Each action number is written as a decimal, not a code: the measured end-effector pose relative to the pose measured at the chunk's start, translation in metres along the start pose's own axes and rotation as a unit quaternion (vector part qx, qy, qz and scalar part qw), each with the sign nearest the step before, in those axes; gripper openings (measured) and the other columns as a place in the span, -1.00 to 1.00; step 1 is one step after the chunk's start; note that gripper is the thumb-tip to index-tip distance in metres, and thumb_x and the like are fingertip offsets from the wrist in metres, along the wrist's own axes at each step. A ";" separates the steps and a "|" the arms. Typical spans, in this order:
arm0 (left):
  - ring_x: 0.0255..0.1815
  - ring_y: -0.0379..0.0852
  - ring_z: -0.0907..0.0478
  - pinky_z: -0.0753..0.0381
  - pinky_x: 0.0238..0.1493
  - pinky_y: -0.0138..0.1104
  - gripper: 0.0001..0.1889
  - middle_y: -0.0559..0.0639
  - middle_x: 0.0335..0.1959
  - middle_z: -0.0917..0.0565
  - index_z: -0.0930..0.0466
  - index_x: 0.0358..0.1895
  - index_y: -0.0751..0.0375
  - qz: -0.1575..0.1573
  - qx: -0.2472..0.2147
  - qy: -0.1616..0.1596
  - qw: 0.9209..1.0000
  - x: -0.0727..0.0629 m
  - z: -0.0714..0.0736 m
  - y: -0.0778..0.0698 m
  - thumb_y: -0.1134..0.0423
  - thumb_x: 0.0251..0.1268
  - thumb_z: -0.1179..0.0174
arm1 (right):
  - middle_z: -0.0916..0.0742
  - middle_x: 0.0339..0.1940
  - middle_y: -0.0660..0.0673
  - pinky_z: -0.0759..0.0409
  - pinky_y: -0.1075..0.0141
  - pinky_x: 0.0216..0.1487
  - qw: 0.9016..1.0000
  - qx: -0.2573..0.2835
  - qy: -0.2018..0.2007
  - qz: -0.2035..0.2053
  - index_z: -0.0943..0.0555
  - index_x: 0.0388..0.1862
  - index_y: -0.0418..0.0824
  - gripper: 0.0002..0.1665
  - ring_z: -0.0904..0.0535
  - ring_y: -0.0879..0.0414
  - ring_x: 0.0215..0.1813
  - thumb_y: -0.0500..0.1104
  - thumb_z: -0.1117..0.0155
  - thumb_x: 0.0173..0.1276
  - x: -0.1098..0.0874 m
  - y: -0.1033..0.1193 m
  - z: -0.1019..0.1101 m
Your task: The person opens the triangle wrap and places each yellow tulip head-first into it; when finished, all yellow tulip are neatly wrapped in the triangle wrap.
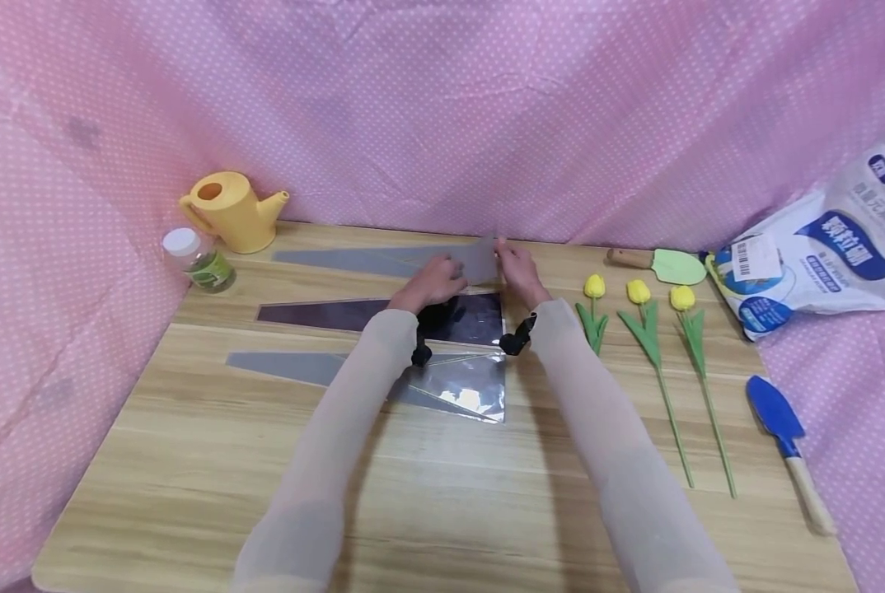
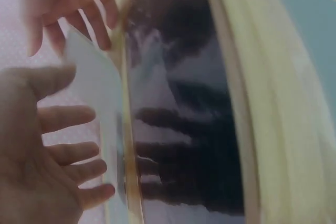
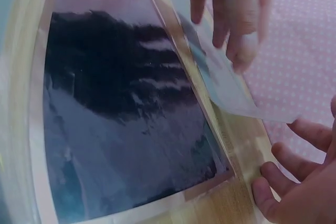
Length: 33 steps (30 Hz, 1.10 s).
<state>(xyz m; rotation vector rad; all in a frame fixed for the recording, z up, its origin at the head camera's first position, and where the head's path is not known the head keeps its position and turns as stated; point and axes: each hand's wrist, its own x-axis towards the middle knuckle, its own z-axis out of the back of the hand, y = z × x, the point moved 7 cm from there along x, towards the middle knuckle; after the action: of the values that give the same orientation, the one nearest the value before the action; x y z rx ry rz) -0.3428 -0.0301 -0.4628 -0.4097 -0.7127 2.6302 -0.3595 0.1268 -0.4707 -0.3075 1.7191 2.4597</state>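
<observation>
Three tapered plastic flower sleeves lie one behind another across the table. My right hand (image 1: 520, 270) pinches a corner of the back, greyish sleeve (image 1: 479, 262), whose wide right end is lifted. Over the same sleeve, my left hand (image 1: 437, 282) has its fingers spread and loosely bent; in the left wrist view its thumb (image 2: 55, 81) lies close to the raised film. The dark middle sleeve (image 1: 479, 317) lies flat below both wrists and reflects the hands. Nearest me is a clear, shiny sleeve (image 1: 450, 380), partly hidden by the left forearm.
At the back left stand a yellow watering can (image 1: 238, 214) and a white-capped jar (image 1: 203, 262). Three yellow tulips (image 1: 639, 292) lie to the right, near a green trowel (image 1: 676, 266), a blue trowel (image 1: 774, 412) and a white printed bag (image 1: 821, 247). Pink dotted cloth (image 1: 442, 123) surrounds the table.
</observation>
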 end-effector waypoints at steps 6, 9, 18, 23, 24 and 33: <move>-0.03 0.08 -0.63 -0.54 0.26 -0.15 -0.60 0.22 0.14 -0.67 -0.55 0.25 0.34 0.039 -0.186 -0.050 0.981 0.006 0.006 -0.002 0.23 0.55 0.08 | -0.54 0.40 -0.33 -0.25 0.06 0.57 0.999 0.043 0.016 0.025 -0.50 0.32 -0.37 -0.33 -0.39 -0.16 0.50 0.08 0.32 0.68 0.001 0.002 -0.004; -0.01 -0.02 -0.58 -0.55 0.20 -0.21 -0.64 0.18 0.09 -0.69 -0.62 0.15 0.31 0.043 -0.194 -0.070 0.978 0.007 0.009 -0.003 0.20 0.51 0.03 | -0.59 0.37 -0.28 -0.39 0.10 0.47 0.997 0.070 0.031 0.034 -0.55 0.28 -0.31 -0.30 -0.46 -0.10 0.44 0.18 0.26 0.64 0.001 0.001 -0.006; 0.00 -0.04 -0.54 -0.54 0.02 -0.26 -0.52 0.13 0.07 -0.67 -0.64 0.12 0.25 0.078 -0.263 -0.070 0.959 0.010 0.007 -0.001 -0.09 0.47 -0.09 | -0.44 0.52 -0.25 -0.47 -0.08 0.39 0.987 0.118 0.108 -0.016 -0.31 0.52 -0.25 -0.23 -0.46 -0.20 0.44 0.23 0.41 0.64 -0.015 0.015 -0.022; -0.21 -0.11 -0.47 -0.41 -0.24 -0.39 -0.60 0.13 -0.12 -0.68 -0.68 0.00 0.30 0.086 -0.271 -0.093 0.954 0.010 0.009 -0.001 0.01 0.44 -0.13 | -0.45 0.51 -0.23 -0.56 0.01 0.26 0.986 0.120 0.114 -0.019 -0.31 0.52 -0.21 -0.16 -0.53 -0.17 0.33 0.31 0.43 0.60 -0.014 0.015 -0.027; -0.22 -0.11 -0.47 -0.41 -0.24 -0.39 -0.64 0.13 -0.15 -0.68 -0.69 -0.03 0.31 0.087 -0.269 -0.100 0.954 0.010 0.010 0.000 0.06 0.44 -0.12 | -0.45 0.50 -0.22 -0.57 0.03 0.23 0.987 0.118 0.111 -0.018 -0.32 0.52 -0.20 -0.15 -0.53 -0.16 0.31 0.34 0.42 0.58 -0.011 0.012 -0.028; -0.32 -0.10 -0.50 -0.45 -0.34 -0.43 -0.78 0.18 -0.21 -0.68 -0.72 -0.22 0.44 0.098 -0.292 -0.154 0.939 0.009 0.015 0.005 0.37 0.36 -0.10 | -0.48 0.46 -0.27 -0.57 -0.01 0.26 0.987 0.116 0.109 -0.025 -0.30 0.51 -0.21 -0.21 -0.58 -0.06 0.17 0.30 0.33 0.60 -0.012 0.011 -0.027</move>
<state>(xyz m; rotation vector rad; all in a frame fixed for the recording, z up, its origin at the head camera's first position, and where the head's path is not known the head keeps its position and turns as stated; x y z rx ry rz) -0.3581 -0.0370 -0.4546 -0.2305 -1.6484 2.6490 -0.3480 0.0975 -0.4673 -0.6045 2.0337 2.2318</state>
